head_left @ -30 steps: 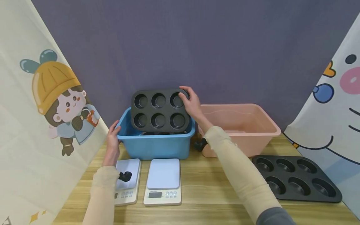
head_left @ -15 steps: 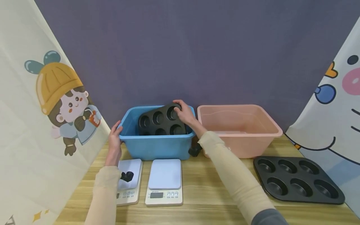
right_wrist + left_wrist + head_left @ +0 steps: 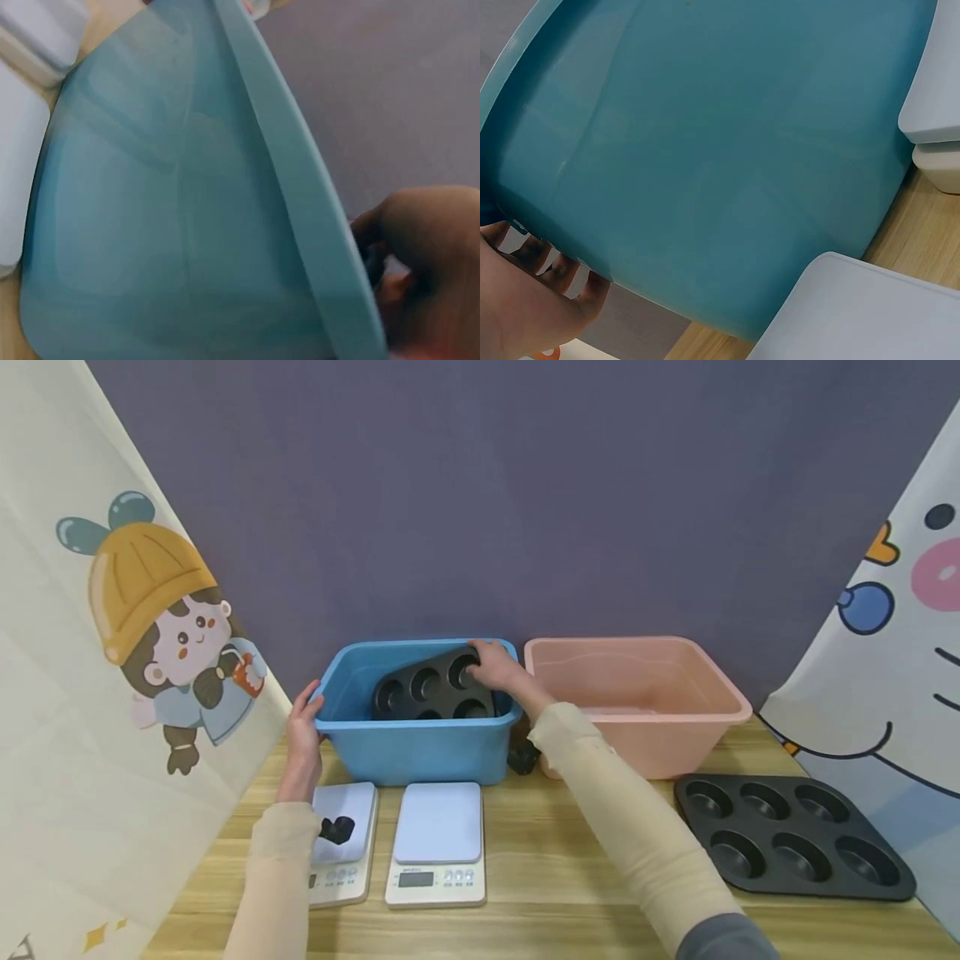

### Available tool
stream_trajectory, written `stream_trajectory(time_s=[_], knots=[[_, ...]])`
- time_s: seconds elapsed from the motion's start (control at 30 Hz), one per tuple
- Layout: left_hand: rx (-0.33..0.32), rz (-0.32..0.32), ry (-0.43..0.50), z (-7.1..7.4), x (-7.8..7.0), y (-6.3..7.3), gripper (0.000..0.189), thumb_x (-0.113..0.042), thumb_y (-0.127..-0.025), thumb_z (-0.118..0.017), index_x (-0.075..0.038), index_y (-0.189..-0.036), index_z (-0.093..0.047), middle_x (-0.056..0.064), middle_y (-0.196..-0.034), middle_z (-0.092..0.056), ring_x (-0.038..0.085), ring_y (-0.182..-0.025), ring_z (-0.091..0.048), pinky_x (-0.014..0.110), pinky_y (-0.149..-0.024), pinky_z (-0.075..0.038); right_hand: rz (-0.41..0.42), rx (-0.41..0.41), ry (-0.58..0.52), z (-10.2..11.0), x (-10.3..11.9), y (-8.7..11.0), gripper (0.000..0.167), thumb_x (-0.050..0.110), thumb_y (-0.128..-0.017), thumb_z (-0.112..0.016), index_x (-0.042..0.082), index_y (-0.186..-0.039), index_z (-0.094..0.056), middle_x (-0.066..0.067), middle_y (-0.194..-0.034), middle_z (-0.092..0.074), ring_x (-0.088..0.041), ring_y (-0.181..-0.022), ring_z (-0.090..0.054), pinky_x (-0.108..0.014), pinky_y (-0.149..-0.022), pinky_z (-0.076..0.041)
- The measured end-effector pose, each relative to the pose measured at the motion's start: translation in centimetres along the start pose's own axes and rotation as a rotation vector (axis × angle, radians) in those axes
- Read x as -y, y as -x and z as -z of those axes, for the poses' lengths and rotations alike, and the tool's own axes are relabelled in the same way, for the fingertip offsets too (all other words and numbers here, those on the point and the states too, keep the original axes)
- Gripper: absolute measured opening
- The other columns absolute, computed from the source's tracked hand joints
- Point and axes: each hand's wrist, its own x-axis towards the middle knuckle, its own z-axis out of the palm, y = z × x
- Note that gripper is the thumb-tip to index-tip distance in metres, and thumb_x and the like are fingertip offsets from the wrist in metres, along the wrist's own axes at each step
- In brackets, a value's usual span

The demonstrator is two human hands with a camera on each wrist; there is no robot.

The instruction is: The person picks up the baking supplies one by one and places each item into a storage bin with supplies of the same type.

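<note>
A black six-cup muffin tin lies tilted inside the blue plastic tub, its right end higher than its left. My right hand pinches that raised corner, thumb at a cup and fingers behind the edge. The front wall of the tub hides the tin's lower part. At the tub's left end, my left hand grips the rim. In the left wrist view, the fingers of my left hand curl at the tub's end. The right wrist view shows my right hand dark and blurred beyond the rim.
A pink tub stands right of the blue one. Another black muffin tin lies on the wooden table at the right. Two white kitchen scales, a left one and a middle one, sit before the blue tub. A purple-grey curtain hangs behind.
My right hand has lowered the muffin tin from above the blue tub down into it, and the tin has tipped. My left hand keeps its hold on the rim.
</note>
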Motion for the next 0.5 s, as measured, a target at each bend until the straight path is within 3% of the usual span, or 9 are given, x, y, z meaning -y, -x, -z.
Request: stream_trajectory(time_s=[0.07,0.23,0.5], knots=[[0.001,0.001,-0.007,0.10,-0.07,0.02,0.052,-0.032,-0.106,-0.033,-0.024,-0.157,-0.030,0.005,-0.165,-0.024,0.030,-0.148,-0.026,0.052,-0.121,-0.019,-0.016,0.032,0.087,0.14,0.38,0.22,0.059,0.022,-0.104,-0.051,0.007,-0.156,-0.027,-0.021,-0.158,-0.029,-0.033,-0.140,-0.039,-0.045,-0.108,-0.041],[-0.002,-0.001,-0.003,0.22,-0.07,-0.03,0.052,-0.034,-0.106,-0.033,-0.025,-0.157,-0.030,0.004,-0.165,-0.024,0.029,-0.149,-0.026,0.051,-0.122,-0.019,-0.023,0.085,0.184,0.14,0.92,0.74,0.060,0.024,-0.102,-0.053,0.005,-0.155,-0.031,-0.021,-0.157,-0.031,-0.034,-0.143,-0.034,-0.047,-0.110,-0.039],[-0.003,0.004,-0.006,0.26,0.06,-0.20,0.052,-0.034,-0.106,-0.034,-0.025,-0.157,-0.030,0.004,-0.165,-0.023,0.029,-0.149,-0.025,0.051,-0.121,-0.019,0.016,0.074,0.154,0.06,0.61,0.74,0.057,0.023,-0.100,-0.057,0.003,-0.150,-0.039,-0.018,-0.153,-0.041,-0.033,-0.143,-0.036,-0.046,-0.114,-0.035]])
